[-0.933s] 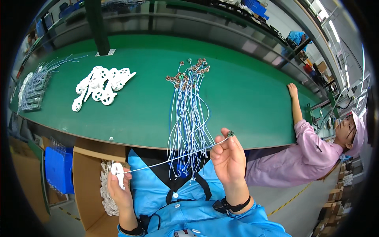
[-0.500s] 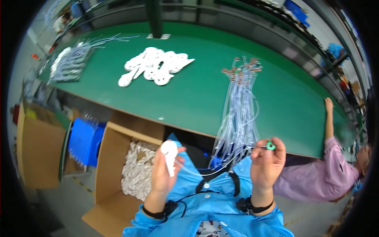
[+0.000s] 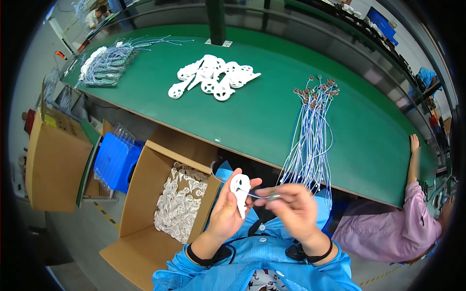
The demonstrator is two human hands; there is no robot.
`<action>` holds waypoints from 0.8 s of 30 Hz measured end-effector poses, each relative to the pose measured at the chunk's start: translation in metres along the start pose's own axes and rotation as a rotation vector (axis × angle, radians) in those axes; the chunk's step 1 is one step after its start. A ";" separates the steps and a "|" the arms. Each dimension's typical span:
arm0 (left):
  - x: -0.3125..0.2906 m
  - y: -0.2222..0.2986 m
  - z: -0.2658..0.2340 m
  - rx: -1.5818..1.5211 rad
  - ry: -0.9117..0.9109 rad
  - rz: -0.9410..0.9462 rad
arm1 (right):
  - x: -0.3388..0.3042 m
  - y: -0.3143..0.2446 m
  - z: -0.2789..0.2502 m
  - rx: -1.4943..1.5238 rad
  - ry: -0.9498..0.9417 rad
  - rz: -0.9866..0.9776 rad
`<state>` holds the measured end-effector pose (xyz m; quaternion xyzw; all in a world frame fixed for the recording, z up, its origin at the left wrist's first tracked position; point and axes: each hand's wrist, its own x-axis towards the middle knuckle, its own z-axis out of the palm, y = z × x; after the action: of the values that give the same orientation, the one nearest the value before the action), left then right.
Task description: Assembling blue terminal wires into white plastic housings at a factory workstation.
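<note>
The left hand holds a white teardrop-shaped part, and the right hand (blurred) pinches the small disc end of a wire running to it. A heap of white parts and a wire bundle lie on the green worktop.

Parts pile btwn cable bundles (all on tbl)

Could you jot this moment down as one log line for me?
Left hand: holds white part | Right hand: holds wire, blurred end | Table: white pile, wire bundle | Box: white pieces
</note>
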<state>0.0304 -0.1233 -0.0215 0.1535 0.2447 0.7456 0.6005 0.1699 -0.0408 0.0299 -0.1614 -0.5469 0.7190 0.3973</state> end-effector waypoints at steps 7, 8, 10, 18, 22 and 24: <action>-0.010 -0.002 0.017 0.359 -0.118 0.177 | 0.007 0.008 0.008 -0.640 -0.040 -0.182; -0.011 -0.002 0.019 0.353 -0.117 0.179 | 0.007 0.009 0.008 -0.612 -0.025 -0.189; -0.012 -0.004 0.023 0.342 -0.116 0.182 | 0.006 0.010 0.009 -0.555 0.003 -0.203; -0.016 -0.011 0.013 0.295 -0.153 0.186 | 0.006 0.006 0.007 -0.622 -0.009 -0.305; -0.014 -0.010 0.013 0.310 -0.170 0.205 | 0.007 0.006 0.004 -0.697 -0.054 -0.385; -0.015 -0.012 0.010 0.270 -0.136 0.155 | 0.009 0.004 0.002 -0.732 -0.085 -0.387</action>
<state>0.0491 -0.1346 -0.0183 0.3014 0.2890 0.7377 0.5304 0.1615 -0.0361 0.0289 -0.1564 -0.8026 0.3952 0.4185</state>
